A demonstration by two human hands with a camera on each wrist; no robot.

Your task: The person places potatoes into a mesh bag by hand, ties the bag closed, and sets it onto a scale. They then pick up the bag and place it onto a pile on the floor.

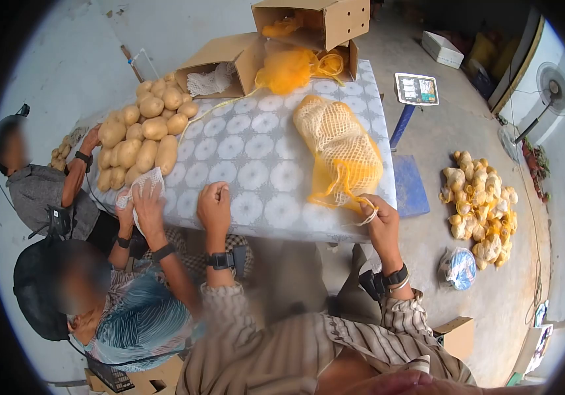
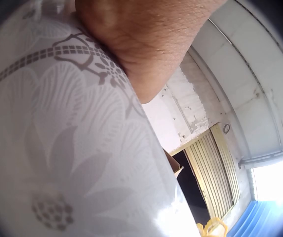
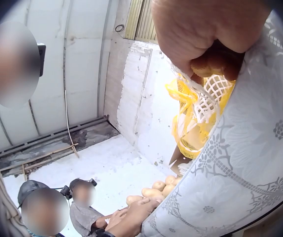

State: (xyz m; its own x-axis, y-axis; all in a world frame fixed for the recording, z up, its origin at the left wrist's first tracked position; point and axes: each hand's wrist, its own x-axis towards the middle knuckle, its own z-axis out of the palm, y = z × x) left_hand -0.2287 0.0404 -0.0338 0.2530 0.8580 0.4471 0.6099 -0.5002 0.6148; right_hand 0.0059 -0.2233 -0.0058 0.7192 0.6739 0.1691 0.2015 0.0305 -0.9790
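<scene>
A filled yellow mesh bag (image 1: 342, 155) lies on the patterned tablecloth near the table's right end. White foam netting (image 1: 335, 125) shows through its mesh and covers what is inside. At the bag's near end, my right hand (image 1: 382, 220) pinches the drawstring (image 1: 360, 200) between thumb and fingers. The right wrist view also shows the yellow mesh and white netting (image 3: 213, 96) just beyond the fingers. My left hand (image 1: 214, 206) rests at the table's near edge with its fingers curled in, holding nothing. In the left wrist view only the heel of that hand (image 2: 141, 44) is visible against the cloth.
Potatoes (image 1: 147, 125) are piled at the table's left. Beside me a person's hands (image 1: 145, 201) hold white foam netting; another person stands farther left. Cardboard boxes (image 1: 220, 59) and yellow mesh bags (image 1: 286, 69) sit at the back. Right: a scale (image 1: 417, 89), filled bags (image 1: 480, 204), a fan (image 1: 552, 85).
</scene>
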